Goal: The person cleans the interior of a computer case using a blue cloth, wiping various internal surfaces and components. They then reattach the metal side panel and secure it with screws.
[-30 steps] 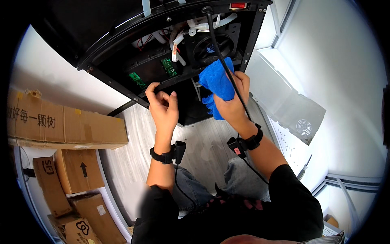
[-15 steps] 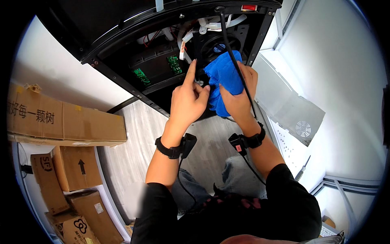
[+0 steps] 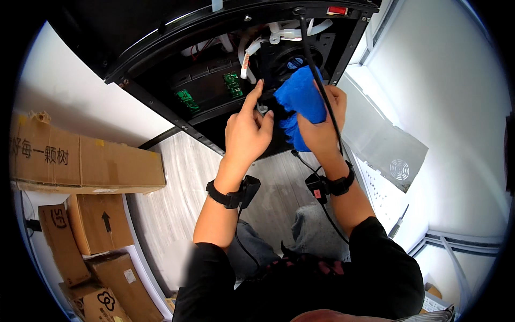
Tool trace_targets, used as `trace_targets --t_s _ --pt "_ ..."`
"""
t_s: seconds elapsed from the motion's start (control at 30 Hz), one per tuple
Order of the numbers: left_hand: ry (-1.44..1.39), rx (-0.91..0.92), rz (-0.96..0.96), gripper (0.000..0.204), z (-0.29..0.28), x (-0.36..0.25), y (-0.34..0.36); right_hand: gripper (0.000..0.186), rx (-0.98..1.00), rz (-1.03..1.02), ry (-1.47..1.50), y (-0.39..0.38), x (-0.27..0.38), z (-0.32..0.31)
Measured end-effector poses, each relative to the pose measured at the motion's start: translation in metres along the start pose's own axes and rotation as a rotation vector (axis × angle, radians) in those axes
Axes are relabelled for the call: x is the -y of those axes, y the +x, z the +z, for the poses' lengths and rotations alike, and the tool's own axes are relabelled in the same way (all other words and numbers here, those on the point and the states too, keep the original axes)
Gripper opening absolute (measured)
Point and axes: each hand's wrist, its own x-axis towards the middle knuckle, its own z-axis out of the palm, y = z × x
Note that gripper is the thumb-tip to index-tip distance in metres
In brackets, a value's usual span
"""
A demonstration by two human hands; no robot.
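In front of me an appliance with a black housing (image 3: 161, 115) stands with its lower compartment uncovered. My right hand (image 3: 322, 129) grips a bunched blue cloth (image 3: 303, 99) just in front of the fan (image 3: 295, 61). A black cable (image 3: 314, 59) hangs from the housing's top edge across the cloth and this hand. My left hand (image 3: 247, 131) holds nothing: its index finger is stretched toward the inside, the thumb stands apart and the other fingers curl. Its fingertip is near a white tube (image 3: 245, 67); whether they touch I cannot tell. Green circuit boards (image 3: 233, 84) sit left of that.
Cardboard boxes (image 3: 107, 166) are stacked along the left. On the right lie a grey metal panel (image 3: 381, 137) with a round vent, several small screws (image 3: 375, 190) and a screwdriver (image 3: 398, 222). A red switch (image 3: 337, 10) is at the housing's upper right.
The cloth is folded differently, and its lower part has moved away from my left thumb. My right hand has shifted slightly right. The cable's loose end now shows below the cloth.
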Motion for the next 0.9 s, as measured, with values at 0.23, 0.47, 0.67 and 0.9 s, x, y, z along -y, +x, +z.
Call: trace_targets --t_s 0.23,0.47,0.67,0.9 --pt "0.000 -0.032 0.013 0.063 0.002 0.006 0.001 0.068 0.036 -0.156 -0.019 -0.007 0.016 0.014" --pt "0.016 0.008 0.041 0.062 0.000 0.006 0.001 0.066 -0.017 -0.093 -0.034 -0.013 0.009 0.012" --pt "0.016 0.011 0.030 0.069 -0.002 0.006 0.002 0.067 -0.014 -0.158 0.101 -0.022 0.005 0.022" --pt "0.041 0.065 0.128 0.072 -0.011 0.012 0.004 0.071 0.074 -0.274 0.057 -0.016 0.012 0.013"
